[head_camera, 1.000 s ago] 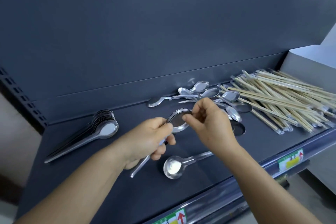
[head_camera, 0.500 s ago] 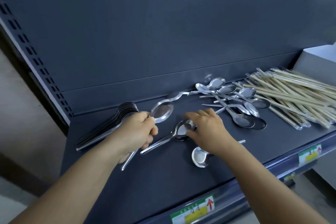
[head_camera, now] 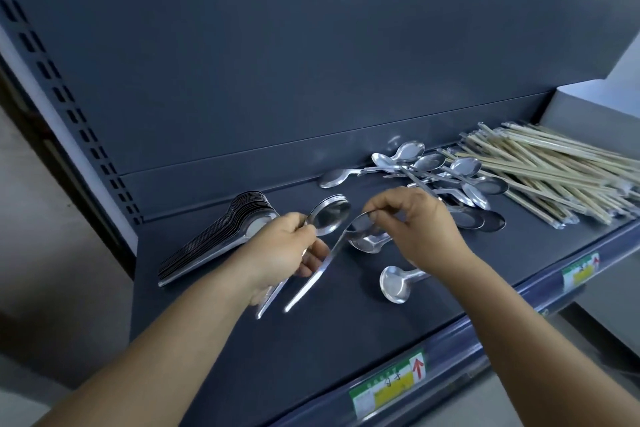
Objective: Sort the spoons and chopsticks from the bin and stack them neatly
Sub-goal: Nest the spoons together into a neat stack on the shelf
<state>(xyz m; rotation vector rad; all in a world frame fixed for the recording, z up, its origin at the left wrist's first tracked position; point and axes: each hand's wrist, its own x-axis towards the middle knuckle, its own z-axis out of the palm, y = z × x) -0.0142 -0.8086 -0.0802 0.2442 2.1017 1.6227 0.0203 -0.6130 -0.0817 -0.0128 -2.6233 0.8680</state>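
My left hand (head_camera: 289, 248) grips a small nested stack of steel spoons (head_camera: 330, 215) by the handles, bowls pointing up and right. My right hand (head_camera: 420, 218) pinches the bowl of a single steel spoon (head_camera: 313, 274), lifted so its handle slants down to the left beside the held stack. Another spoon (head_camera: 369, 242) lies under my right hand. A lone spoon (head_camera: 396, 283) lies on the shelf in front. A tall nested spoon stack (head_camera: 221, 236) rests at the left. Several loose spoons (head_camera: 446, 172) lie tangled at the back, next to a heap of wrapped chopsticks (head_camera: 554, 170).
Everything sits on a dark grey shelf (head_camera: 346, 340) with a back panel and a perforated upright (head_camera: 69, 107) at the left. Price labels (head_camera: 388, 385) line the front rail. A grey side panel (head_camera: 595, 111) closes the right end.
My right hand has picked a spoon up off the shelf by its bowl and raised it toward the stack in my left hand. The camera has shifted a little.
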